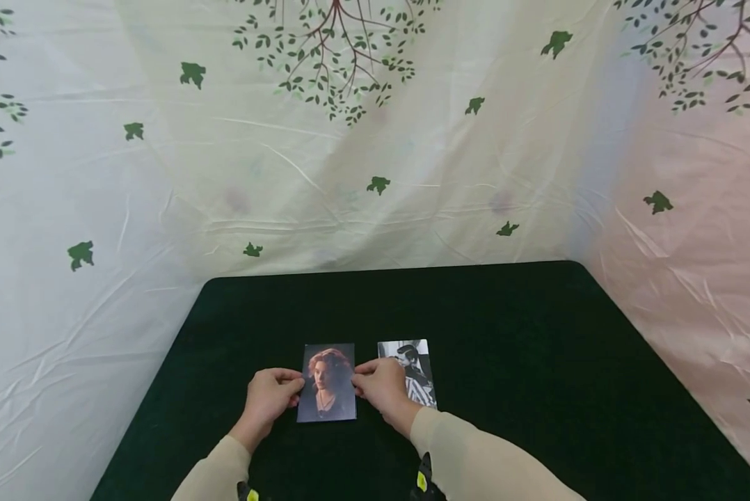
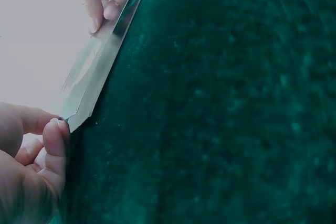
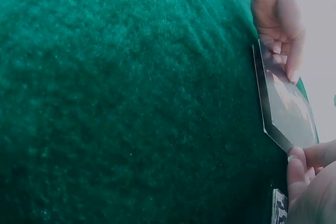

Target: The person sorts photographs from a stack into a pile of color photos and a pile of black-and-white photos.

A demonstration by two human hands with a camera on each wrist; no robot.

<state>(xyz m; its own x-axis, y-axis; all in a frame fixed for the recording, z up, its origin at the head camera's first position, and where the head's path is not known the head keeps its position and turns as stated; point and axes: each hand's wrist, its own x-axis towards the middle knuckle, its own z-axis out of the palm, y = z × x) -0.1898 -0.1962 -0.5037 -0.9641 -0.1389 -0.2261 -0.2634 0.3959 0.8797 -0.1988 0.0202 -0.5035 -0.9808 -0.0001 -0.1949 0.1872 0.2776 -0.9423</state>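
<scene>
A portrait photo print [image 1: 328, 383], dark with a warm-lit figure, stands between both hands in the head view. My left hand [image 1: 268, 400] pinches its left edge between thumb and fingers. At the opposite edge my right hand [image 1: 383, 388] pinches it the same way. In the left wrist view the print [image 2: 86, 80] is seen from low down, with a pale side band below its glossy face. Under and behind my right hand lies a black-and-white photo print [image 1: 420, 369], partly covered by that hand; its corner [image 3: 281, 208] shows in the right wrist view.
The prints are on a table with a dark green velvety cloth [image 1: 506, 348]. Behind it and at both sides hangs a pale curtain [image 1: 325, 229] with printed branches and green birds. Cream sleeves [image 1: 475, 445] cover both forearms.
</scene>
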